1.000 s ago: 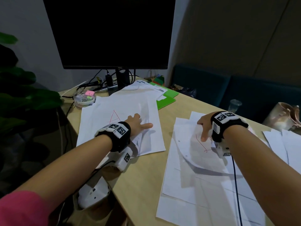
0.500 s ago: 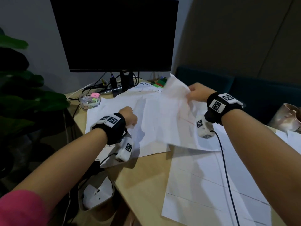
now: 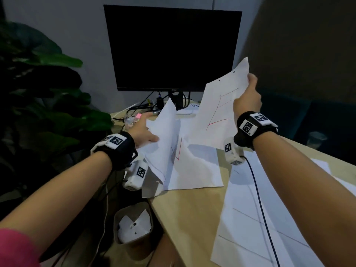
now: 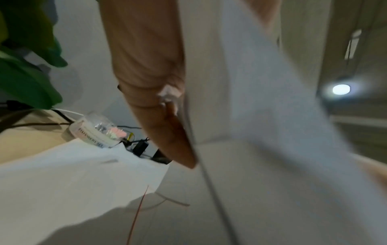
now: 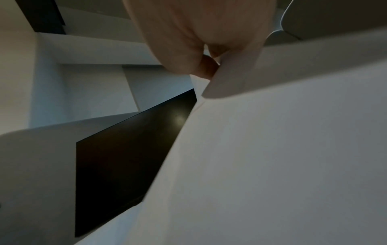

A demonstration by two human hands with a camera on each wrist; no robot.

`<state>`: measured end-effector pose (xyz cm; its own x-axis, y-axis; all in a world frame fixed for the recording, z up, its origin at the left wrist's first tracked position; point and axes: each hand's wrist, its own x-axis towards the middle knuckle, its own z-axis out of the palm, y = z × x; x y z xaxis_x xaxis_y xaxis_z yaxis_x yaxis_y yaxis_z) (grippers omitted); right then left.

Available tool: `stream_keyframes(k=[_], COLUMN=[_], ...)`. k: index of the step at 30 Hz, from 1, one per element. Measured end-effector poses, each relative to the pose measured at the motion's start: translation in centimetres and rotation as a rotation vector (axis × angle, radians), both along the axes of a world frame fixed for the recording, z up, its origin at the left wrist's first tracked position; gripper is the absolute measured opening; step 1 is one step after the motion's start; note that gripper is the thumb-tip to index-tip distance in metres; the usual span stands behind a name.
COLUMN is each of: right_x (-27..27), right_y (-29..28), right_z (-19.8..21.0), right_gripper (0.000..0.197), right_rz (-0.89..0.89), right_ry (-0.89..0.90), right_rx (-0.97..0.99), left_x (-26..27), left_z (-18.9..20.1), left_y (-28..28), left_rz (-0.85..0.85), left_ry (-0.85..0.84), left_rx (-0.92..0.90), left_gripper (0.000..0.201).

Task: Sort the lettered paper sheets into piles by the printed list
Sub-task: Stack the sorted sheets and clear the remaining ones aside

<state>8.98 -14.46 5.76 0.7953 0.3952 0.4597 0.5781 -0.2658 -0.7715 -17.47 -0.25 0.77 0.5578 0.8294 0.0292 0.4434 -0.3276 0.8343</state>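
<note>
Scene: wooden counter (image 3: 194, 211) under a dark monitor (image 3: 173, 47), with white sheets spread across it.
Right hand (image 3: 247, 99): its grip pinched the right edge of a raised sheet (image 3: 217, 110), which stood in the air above the counter and bore red strokes shaped like an E.
Left hand (image 3: 142, 132): its grip held a second sheet (image 3: 163, 135) lifted on edge from the left pile (image 3: 194, 170), exposing red and dark marks below.
Other paper: large sheets (image 3: 256, 218) with long dark lines lay near the right arm.
Step in hand: judging by the pose, placing the raised sheet into the left pile, apparently beneath the lifted one.
Next move: probably lower the raised sheet flat into the opened gap, then let both sheets settle squarely.
</note>
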Motion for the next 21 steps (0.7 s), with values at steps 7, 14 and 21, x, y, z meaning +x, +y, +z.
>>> stream_keyframes(k=[7, 14, 21], right_x=[-1.6, -0.2, 0.9], right_y=[0.2, -0.5, -0.9], right_z=[-3.1, -5.3, -5.9], right_gripper=[0.069, 0.058, 0.055], right_rz=[0.062, 0.093, 0.085], right_ry=[-0.028, 0.001, 0.024], right_rx=[-0.231, -0.327, -0.341], left_x=[3.4, 6.2, 5.5], left_z=[-4.6, -4.9, -4.6], left_y=[-1.6, -3.1, -1.7], left_rz=[-0.001, 0.042, 0.158], left_ry=[0.036, -0.023, -0.095], left_rx=[-0.008, -0.060, -0.171], left_gripper=[0.036, 0.033, 0.021])
